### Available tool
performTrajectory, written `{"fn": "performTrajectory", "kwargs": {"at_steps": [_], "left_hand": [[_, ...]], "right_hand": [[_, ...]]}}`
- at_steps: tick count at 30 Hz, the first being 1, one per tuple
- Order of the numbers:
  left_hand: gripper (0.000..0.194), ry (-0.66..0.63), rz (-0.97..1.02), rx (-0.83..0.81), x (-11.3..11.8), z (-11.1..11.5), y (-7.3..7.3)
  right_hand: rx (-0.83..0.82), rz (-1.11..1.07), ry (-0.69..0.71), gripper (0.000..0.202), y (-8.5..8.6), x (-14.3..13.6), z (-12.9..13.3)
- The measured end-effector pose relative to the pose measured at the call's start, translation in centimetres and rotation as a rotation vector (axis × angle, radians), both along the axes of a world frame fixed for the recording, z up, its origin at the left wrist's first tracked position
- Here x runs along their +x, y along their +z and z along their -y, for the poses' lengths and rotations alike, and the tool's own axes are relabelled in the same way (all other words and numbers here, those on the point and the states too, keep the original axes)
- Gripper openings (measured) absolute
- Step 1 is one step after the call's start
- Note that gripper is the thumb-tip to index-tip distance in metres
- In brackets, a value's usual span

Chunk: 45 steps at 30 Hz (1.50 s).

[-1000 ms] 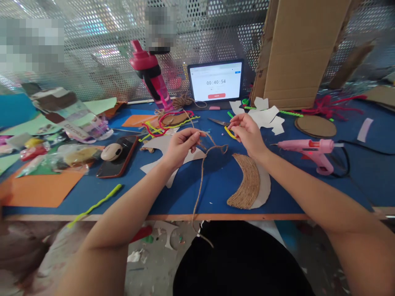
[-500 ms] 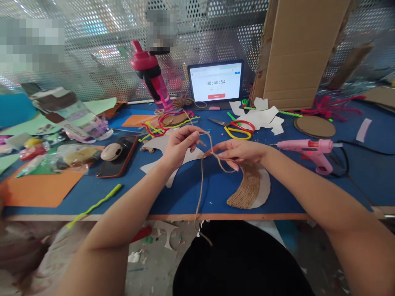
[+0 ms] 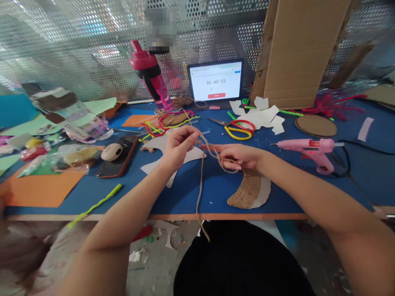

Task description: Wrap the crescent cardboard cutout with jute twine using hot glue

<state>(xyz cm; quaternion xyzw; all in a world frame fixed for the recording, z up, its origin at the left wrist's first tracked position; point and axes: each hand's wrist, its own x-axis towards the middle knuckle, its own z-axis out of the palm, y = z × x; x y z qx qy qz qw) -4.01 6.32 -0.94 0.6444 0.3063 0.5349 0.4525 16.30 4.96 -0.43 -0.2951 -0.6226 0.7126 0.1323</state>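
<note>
Brown jute twine [image 3: 202, 181] runs between my hands over the table, and its loose end hangs past the front edge onto dark clothing. My left hand [image 3: 182, 144] is closed, pinching the twine between thumb and fingers. Just to its right, my right hand [image 3: 236, 155] has its index finger stretched along the twine, the other fingers curled round a loop of it. Below my right hand lies a curved white card piece [image 3: 263, 191], part of it covered with rows of twine [image 3: 249, 187]. Another cut white card piece [image 3: 197, 155] lies partly hidden behind my left hand.
A pink glue gun [image 3: 308, 144] with a black cord lies right. Behind are scissors [image 3: 237, 132], a tablet [image 3: 216, 82], a pink bottle [image 3: 152, 78] and a twine bundle [image 3: 182, 101]. A phone [image 3: 123, 162] bearing a mouse [image 3: 111, 152] and a green pipe cleaner [image 3: 98, 203] lie left.
My right hand has shifted slightly down and right, its index finger now extended and the others curled tighter. The twine loop at it is smaller, while my left hand stays almost still.
</note>
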Motion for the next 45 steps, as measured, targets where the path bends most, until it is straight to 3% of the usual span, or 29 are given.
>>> {"fn": "performTrajectory", "kwargs": {"at_steps": [3, 4, 6, 8, 10, 12, 18, 27, 31, 35, 38, 40, 45], "left_hand": [[0.022, 0.029, -0.028, 0.012, 0.0, 0.0, 0.0], [0.022, 0.034, -0.048, 0.010, 0.0, 0.0, 0.0], [0.021, 0.034, -0.098, -0.005, 0.1, -0.1, -0.2], [0.021, 0.028, -0.152, -0.028, 0.2, -0.2, -0.4], [0.020, 0.029, -0.198, -0.046, 0.2, -0.6, -0.6], [0.020, 0.047, -0.226, -0.052, 0.0, -1.0, -0.9], [0.028, 0.073, -0.308, -0.029, -0.5, -1.8, -1.1], [0.047, 0.061, -0.595, 0.030, -0.1, 0.0, 0.3], [0.039, -0.016, -0.673, -0.019, 0.2, 0.2, 0.2], [0.021, -0.047, -0.611, -0.040, 0.5, 0.1, -0.5], [0.016, -0.033, -0.450, -0.030, 0.5, 0.0, -0.7], [0.017, -0.035, -0.294, -0.001, 0.3, 0.0, -0.3], [0.045, -0.153, -0.021, 0.106, -1.2, 0.4, 2.1]], "right_hand": [[0.139, -0.050, -0.222, 0.062, 0.3, 0.0, 0.0], [0.267, -0.046, -0.316, 0.061, 0.5, 0.1, 0.0], [0.690, 0.061, -0.444, 0.058, 0.8, 0.5, 0.2], [1.215, 0.301, -0.343, 0.052, 1.0, 1.0, 0.2], [1.538, 0.513, -0.104, 0.056, 1.0, 1.5, 0.1], [1.665, 0.625, 0.057, 0.062, 0.8, 1.9, -0.3], [1.834, 0.821, 0.106, 0.067, 0.7, 2.2, -0.8], [1.858, 0.841, 0.274, 0.064, -0.2, 1.1, -0.2], [1.864, 0.828, 0.315, 0.066, -0.5, 0.7, 0.3], [1.810, 0.827, 0.309, 0.064, -1.0, 0.4, 0.3], [1.568, 0.709, 0.223, 0.066, -1.5, 0.6, -0.1], [1.318, 0.559, 0.104, 0.062, -1.7, 0.9, -0.7], [0.738, 0.162, -0.178, 0.045, -1.2, 2.5, -2.4]]}}
